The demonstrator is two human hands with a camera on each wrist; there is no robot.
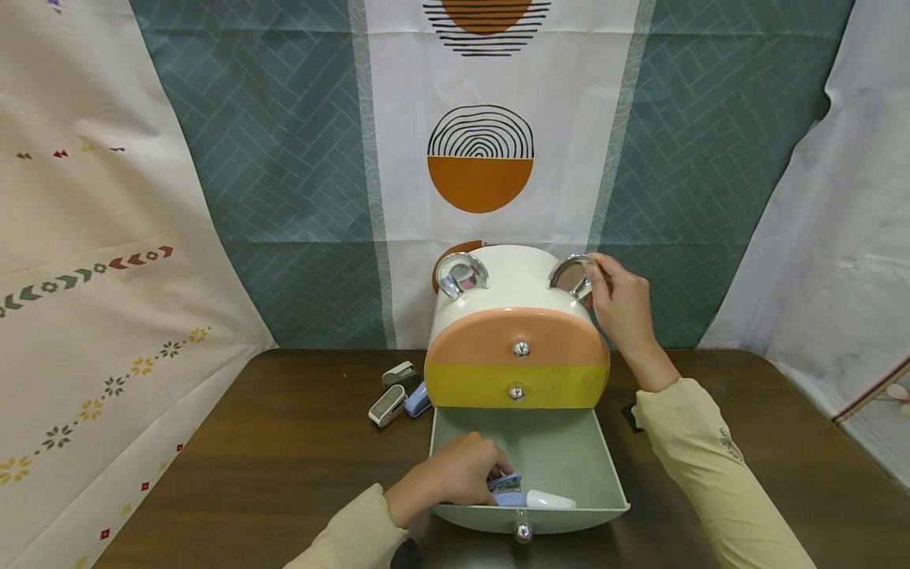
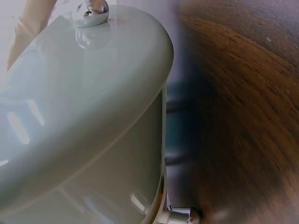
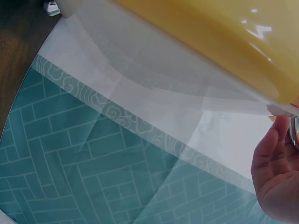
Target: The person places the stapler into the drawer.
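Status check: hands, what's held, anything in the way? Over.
Left hand gripping blue stapler in open bottom drawer. Right hand on chrome handle. White item beside stapler, might crowd the grip.

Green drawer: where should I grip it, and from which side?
I'd pinch the round silver knob, coming straight from the front: it juts out from the middle of the front of the green drawer, so fingers can likely close around it. Stay low, as the left hand reaches into the drawer.

No legible txt/nos.; marks [image 1: 730, 444] on R sleeve [image 1: 713, 474] too small to read.
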